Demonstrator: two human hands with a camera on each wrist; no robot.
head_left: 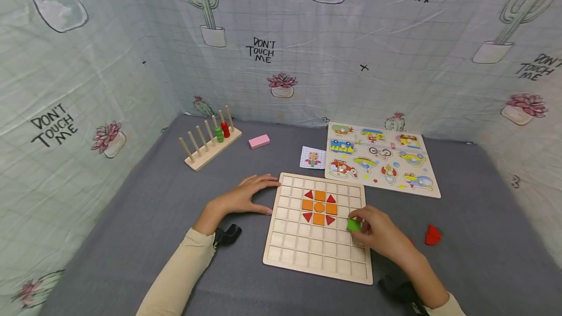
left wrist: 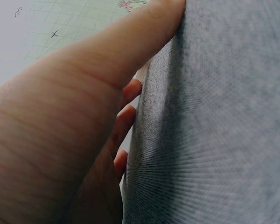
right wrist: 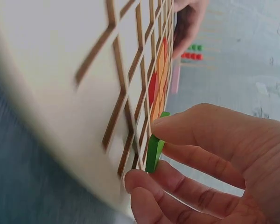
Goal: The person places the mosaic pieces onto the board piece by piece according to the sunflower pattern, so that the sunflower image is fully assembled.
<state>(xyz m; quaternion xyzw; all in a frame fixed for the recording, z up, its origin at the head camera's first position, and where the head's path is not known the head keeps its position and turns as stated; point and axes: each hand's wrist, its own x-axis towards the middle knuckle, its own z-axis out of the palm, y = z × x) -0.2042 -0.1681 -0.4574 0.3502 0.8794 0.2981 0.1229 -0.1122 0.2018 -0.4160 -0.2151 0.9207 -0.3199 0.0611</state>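
On the desk, the peg stand sits near the far left corner, the block just right of it. Farther right, by the far edge, lies the puzzle board, the card beside its left edge. Before these lies the grid board, tiles on its far half, the left hand at its left edge, the right hand with a held piece at its right, loose pieces beyond.
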